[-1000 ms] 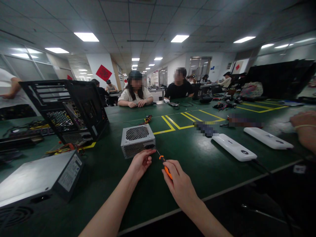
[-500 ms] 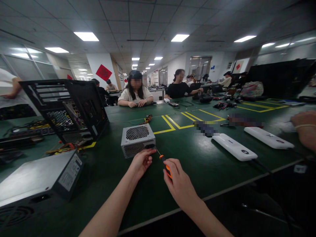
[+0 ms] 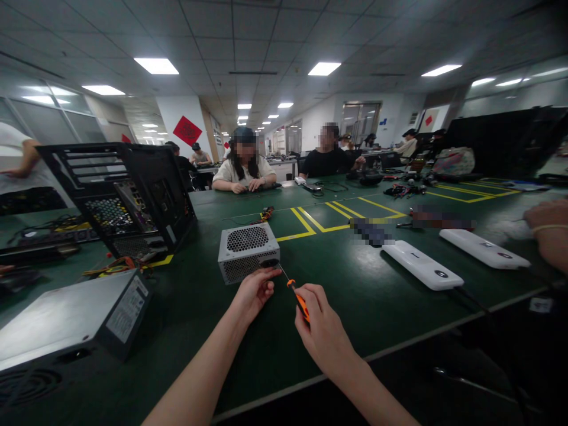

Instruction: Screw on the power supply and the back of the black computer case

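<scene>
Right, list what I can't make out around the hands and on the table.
All in the head view:
- Tip of the screwdriver: too small beside the left hand to tell what it touches.
- Its butt end: hidden by the right hand.
- Label on the large metal box: too blurred to read.
- That box's left end: cut off by the left edge.
- Dark item beyond the nearer white slab: masked by pixelation.

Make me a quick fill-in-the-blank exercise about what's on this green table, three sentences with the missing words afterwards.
1. The person's bare right hand holds the screwdriver by its black and ____ handle.
2. In the view, the black open-framed computer case appears to the ____ of the silver-grey metal box with a honeycomb grille.
3. The marking lines on the dark green tabletop are ____.

Missing words: orange; left; yellow.
</scene>
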Tool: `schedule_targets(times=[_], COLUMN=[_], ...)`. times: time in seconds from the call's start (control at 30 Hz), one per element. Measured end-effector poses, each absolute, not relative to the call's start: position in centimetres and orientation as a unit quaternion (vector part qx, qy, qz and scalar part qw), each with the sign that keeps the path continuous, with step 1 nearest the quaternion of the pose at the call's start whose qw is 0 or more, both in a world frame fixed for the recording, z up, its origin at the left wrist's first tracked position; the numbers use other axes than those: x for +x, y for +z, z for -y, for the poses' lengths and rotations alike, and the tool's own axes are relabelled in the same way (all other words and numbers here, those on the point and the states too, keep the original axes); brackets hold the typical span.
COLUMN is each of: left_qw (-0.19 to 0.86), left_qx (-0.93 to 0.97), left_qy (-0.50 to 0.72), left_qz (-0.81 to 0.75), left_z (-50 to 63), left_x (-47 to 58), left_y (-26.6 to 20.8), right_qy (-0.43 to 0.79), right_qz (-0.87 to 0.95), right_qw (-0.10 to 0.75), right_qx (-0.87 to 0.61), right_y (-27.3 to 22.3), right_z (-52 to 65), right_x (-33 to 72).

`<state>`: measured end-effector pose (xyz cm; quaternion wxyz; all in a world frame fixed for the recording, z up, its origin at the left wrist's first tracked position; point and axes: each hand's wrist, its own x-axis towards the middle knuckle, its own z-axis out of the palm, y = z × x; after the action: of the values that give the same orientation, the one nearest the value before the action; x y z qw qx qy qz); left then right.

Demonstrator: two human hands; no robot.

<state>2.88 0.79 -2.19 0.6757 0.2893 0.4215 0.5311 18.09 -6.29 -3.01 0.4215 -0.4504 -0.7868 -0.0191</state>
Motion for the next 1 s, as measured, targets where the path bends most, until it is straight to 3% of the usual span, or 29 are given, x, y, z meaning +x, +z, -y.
schedule_targets(times=[1.0], left_qw=[0.676], left_qx=[0.299], left_qy=[0.532], left_qz=[-0.413], left_z=[-0.92], left_x=[2.78], left_y=[-2.55], right_qy=[-0.005], right_qz=[0.79], right_qw=[0.424], right_qx=[-0.443], right_y=[-2.88], right_z=[6.41], right_x=[18.14])
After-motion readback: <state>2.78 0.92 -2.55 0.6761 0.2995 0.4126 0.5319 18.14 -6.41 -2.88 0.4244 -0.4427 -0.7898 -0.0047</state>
